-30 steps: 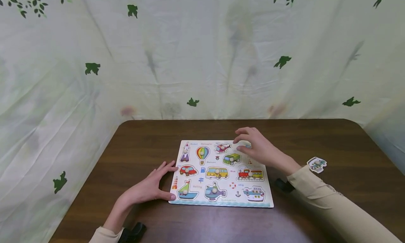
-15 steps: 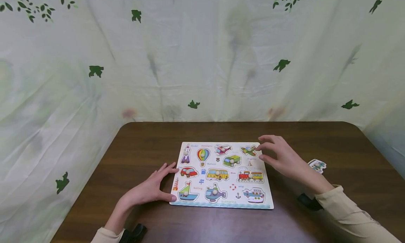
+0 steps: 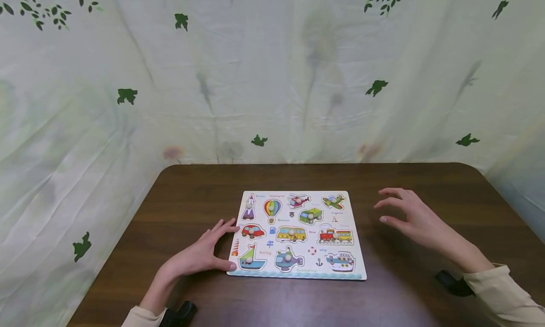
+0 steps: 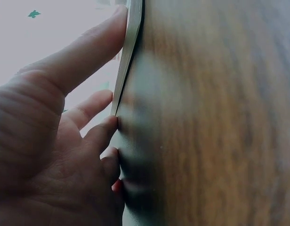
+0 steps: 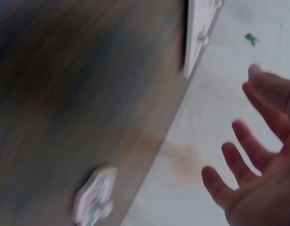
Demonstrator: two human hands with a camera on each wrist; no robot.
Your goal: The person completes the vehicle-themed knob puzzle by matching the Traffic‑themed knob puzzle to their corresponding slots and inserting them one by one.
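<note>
A white knobbed puzzle board (image 3: pixel 357 263) lies on the table, its vehicle pieces set in their places, among them a green fighter plane (image 3: pixel 333 202) at the far right corner. My left hand (image 3: pixel 204 251) rests at the board's left edge, thumb on the near corner and fingertips at the side. In the left wrist view the thumb (image 4: pixel 84 52) touches the board's edge (image 4: pixel 124 70). My right hand (image 3: pixel 419 223) is in the air right of the board, fingers spread and holding nothing. A loose knobbed piece (image 5: pixel 95 195) shows in the right wrist view; in the head view it is hidden behind the right hand.
The brown wooden table (image 3: pixel 204 185) has rounded far corners. Behind it hangs a pale curtain (image 3: pixel 272 81) with green leaf and bird shapes. A black wrist strap (image 3: pixel 453 284) is on the right wrist and another strap (image 3: pixel 179 313) on the left.
My right hand has moved rightward from over the fighter plane to beyond the board's right side, uncovering the plane and covering the loose piece. The left hand has stayed at the board's edge.
</note>
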